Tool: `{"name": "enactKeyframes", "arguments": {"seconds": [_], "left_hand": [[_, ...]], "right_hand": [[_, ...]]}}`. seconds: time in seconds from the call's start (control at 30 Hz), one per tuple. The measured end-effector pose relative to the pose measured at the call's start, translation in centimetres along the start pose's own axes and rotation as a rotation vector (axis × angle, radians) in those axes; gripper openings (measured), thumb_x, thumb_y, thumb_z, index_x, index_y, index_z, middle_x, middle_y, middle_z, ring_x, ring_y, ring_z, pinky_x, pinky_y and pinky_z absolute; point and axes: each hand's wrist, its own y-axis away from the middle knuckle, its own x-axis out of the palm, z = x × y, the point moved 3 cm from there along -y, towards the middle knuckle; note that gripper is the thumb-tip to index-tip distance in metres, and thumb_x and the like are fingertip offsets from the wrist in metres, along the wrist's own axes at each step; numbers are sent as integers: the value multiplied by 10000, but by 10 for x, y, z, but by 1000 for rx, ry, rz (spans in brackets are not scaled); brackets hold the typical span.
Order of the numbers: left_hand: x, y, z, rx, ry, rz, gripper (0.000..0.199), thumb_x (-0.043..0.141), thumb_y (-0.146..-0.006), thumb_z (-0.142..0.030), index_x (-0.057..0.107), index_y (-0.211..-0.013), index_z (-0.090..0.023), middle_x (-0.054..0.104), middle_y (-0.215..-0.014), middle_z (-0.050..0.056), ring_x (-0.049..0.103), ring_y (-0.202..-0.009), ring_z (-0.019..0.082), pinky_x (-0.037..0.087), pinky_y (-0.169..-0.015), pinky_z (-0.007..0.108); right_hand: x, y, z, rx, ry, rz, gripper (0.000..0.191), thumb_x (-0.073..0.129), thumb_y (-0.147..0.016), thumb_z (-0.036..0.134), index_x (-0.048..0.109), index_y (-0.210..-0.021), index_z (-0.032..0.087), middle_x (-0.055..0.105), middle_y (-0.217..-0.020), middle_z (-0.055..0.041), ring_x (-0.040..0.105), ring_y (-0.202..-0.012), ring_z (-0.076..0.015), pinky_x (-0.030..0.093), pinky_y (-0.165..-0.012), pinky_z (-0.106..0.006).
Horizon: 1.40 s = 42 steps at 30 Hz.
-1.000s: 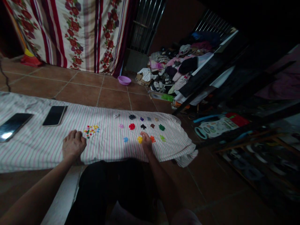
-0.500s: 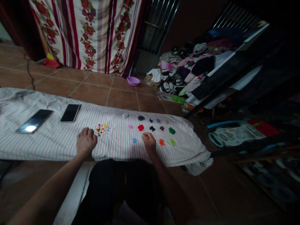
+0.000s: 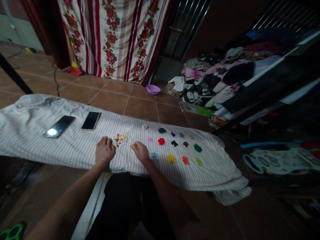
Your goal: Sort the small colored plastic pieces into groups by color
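My left hand point(image 3: 105, 150) lies flat on the striped cloth, fingertips beside a mixed pile of small coloured pieces point(image 3: 120, 139). To the right of that pile, my right hand point(image 3: 140, 151) is closed with its fingers curled together. Anything in them is hidden or too small to see. Further right, the pieces lie sorted by colour, among them a light blue pile point(image 3: 154, 155), a yellow pile point(image 3: 171, 158), a red pile point(image 3: 161, 141), an orange pile point(image 3: 185, 160), a black pile point(image 3: 174, 143) and a dark green pile point(image 3: 197, 147).
Two phones point(image 3: 91, 120) lie on the cloth point(image 3: 82, 150) left of my hands. Beyond the table are a purple basin point(image 3: 153, 89) on the tiled floor and a floral curtain point(image 3: 120, 40). A heap of clothes point(image 3: 215, 76) rises at the back right.
My right hand has moved left from the sorted piles towards the mixed pile, uncovering the yellow pile. My left hand stays beside the mixed pile. The camera view has turned slightly left.
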Motion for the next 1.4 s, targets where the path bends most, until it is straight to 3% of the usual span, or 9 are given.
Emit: {"name": "enactKeyframes", "arguments": {"seconds": [0.23, 0.5, 0.87, 1.1, 1.4], "left_hand": [[-1, 0, -1, 12, -8, -13, 326, 387, -864, -244, 592, -1087, -122, 538, -1280, 181, 445, -1240, 310, 358, -981, 448], [-4, -1, -3, -1, -18, 0, 322, 401, -850, -244, 600, -1075, -130, 549, -1266, 181, 458, -1231, 302, 357, -978, 441], [0, 0, -1, 13, -29, -12, 333, 363, -874, -253, 586, -1085, -123, 537, -1281, 180, 447, -1241, 309, 357, -974, 436], [0, 1, 0, 21, -50, -34, 327, 363, -880, -252, 587, -1078, -119, 544, -1271, 179, 456, -1233, 309, 366, -970, 434], [2, 0, 0, 22, -58, -37, 306, 398, -870, -253, 588, -1075, -129, 551, -1269, 169, 468, -1225, 304, 389, -953, 435]], "right_hand": [[28, -28, 20, -25, 70, -40, 175, 485, -905, 198, 648, -952, 239, 652, -916, -26, 602, -850, -155, 452, -756, -250], [45, -34, 21, 48, 220, 16, 211, 512, -883, 172, 653, -1018, 256, 627, -929, -29, 591, -810, -159, 451, -720, -255], [40, -22, 28, 34, 208, -16, 167, 524, -808, 113, 604, -909, 219, 609, -931, -41, 582, -866, -170, 457, -781, -264], [37, -16, 29, 28, 240, 18, 136, 487, -857, 120, 579, -843, 219, 597, -873, -32, 569, -855, -164, 443, -778, -258], [33, -4, 29, -13, 269, 56, 203, 493, -894, 152, 646, -1018, 202, 625, -953, -58, 583, -913, -170, 462, -832, -266]]}}
